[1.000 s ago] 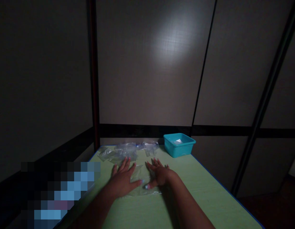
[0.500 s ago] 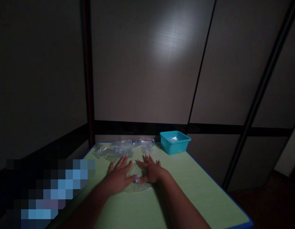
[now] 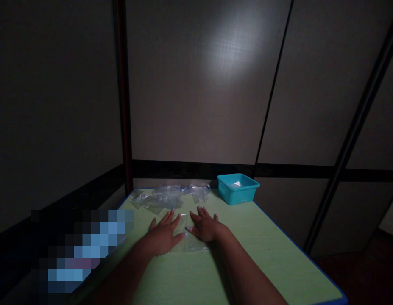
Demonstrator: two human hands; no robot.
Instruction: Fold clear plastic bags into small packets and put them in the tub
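A clear plastic bag (image 3: 193, 244) lies flat on the green tabletop (image 3: 263, 258). My left hand (image 3: 163, 237) rests palm down on its left part, fingers spread. On its right part lies my right hand (image 3: 205, 227), also palm down with the fingers apart. The thumbs point toward each other with a small gap between them. Both hands cover much of the bag, so its full outline is hidden.
Crumpled clear plastic bags (image 3: 166, 197) lie along the table's far edge. A turquoise basin (image 3: 237, 192) with something whitish inside stands at the far right corner. Dark cabinet panels (image 3: 193, 106) rise behind the table. A pixelated patch covers the lower left.
My thumbs, close together before, have moved apart as my right hand slid outward over the bag. The whole view has shifted slightly.
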